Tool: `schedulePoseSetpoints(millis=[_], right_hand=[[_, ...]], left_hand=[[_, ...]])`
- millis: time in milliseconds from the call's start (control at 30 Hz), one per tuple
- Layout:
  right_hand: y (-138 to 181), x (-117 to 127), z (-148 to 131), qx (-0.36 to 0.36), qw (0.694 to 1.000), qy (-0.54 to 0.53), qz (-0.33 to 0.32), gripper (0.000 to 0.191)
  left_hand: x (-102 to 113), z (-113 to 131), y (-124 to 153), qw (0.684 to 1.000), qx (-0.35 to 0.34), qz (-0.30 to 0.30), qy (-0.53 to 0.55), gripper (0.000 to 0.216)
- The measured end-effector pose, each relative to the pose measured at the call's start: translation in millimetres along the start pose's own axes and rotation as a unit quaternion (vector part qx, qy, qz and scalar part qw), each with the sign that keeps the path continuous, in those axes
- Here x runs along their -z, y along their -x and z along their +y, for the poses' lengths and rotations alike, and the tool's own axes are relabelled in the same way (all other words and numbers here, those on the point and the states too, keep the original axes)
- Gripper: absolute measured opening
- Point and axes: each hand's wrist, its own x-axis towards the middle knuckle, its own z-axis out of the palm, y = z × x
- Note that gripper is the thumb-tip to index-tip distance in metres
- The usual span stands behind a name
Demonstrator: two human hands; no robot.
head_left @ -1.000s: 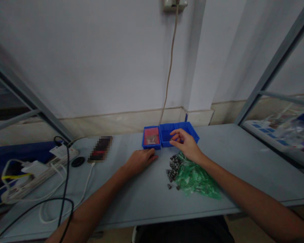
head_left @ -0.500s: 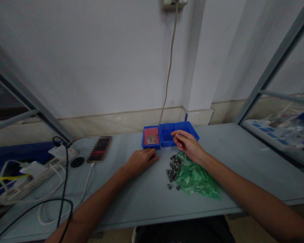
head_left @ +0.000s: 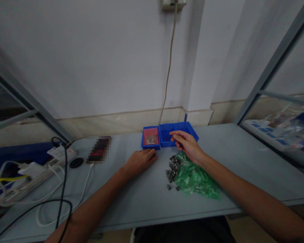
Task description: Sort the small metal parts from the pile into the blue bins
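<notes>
My right hand (head_left: 186, 143) is above the front of the blue bins (head_left: 168, 143), thumb and index finger brought together. Whatever is between those fingertips, if anything, is too small to make out. My left hand (head_left: 142, 160) rests on the table with curled fingers, just in front of a blue bin (head_left: 151, 147) holding a pink sheet (head_left: 150, 131) and a small clear bag (head_left: 152, 139). A dark spot shows under its fingers, but I cannot tell what it is. Below my right hand, small dark metal parts (head_left: 174, 167) spill beside a green plastic bag (head_left: 200, 180).
On the left lie a blurred-out phone (head_left: 98, 150), a white charging cable (head_left: 87, 182), a round black disc (head_left: 76, 162) and a power strip (head_left: 38, 177) with plugs. Metal frame posts (head_left: 271, 64) stand at both sides. A wall (head_left: 111, 60) backs the table (head_left: 131, 199).
A small dark part showed at my right fingertips before and is not visible there now. That hand has barely moved. My left thumb has drawn slightly closer to the fingers.
</notes>
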Motion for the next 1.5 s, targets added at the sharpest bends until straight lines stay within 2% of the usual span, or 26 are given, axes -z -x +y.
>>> schedulePoseSetpoints(millis=[167, 333, 433, 733, 967, 1167, 1500], right_hand=[[2.3, -2.1, -0.4, 0.027, 0.996, 0.077, -0.02, 0.035], [1.6, -1.1, 0.4, 0.126, 0.974, 0.186, -0.017, 0.022], [0.7, -0.3, 2.1, 0.151, 0.964, 0.217, -0.024, 0.017], [-0.4, -0.9, 1.0, 0.145, 0.969, 0.199, -0.027, 0.017], [-1.3, 1.2, 3.3, 0.066, 0.99, 0.124, -0.008, 0.027], [0.6, -1.8, -1.1, 0.059, 0.994, 0.089, -0.012, 0.032], [1.1, -2.4, -1.4, 0.007, 0.999, 0.037, -0.004, 0.032]], left_hand=[[-0.3, 0.5, -0.6, 1.0, -0.012, 0.014, 0.009, 0.02], [-0.1, 0.9, -0.5, 0.999, -0.02, 0.027, 0.01, 0.018], [0.9, 1.7, -0.9, 0.999, -0.021, 0.028, 0.006, 0.016], [3.0, 3.4, -0.4, 1.0, 0.003, 0.015, -0.023, 0.021], [5.0, 3.4, 0.4, 1.0, -0.005, 0.009, -0.008, 0.017], [1.8, 3.6, -1.1, 1.0, 0.013, 0.004, -0.022, 0.018], [1.8, 5.8, -2.5, 0.999, 0.043, 0.0, -0.031, 0.023]])
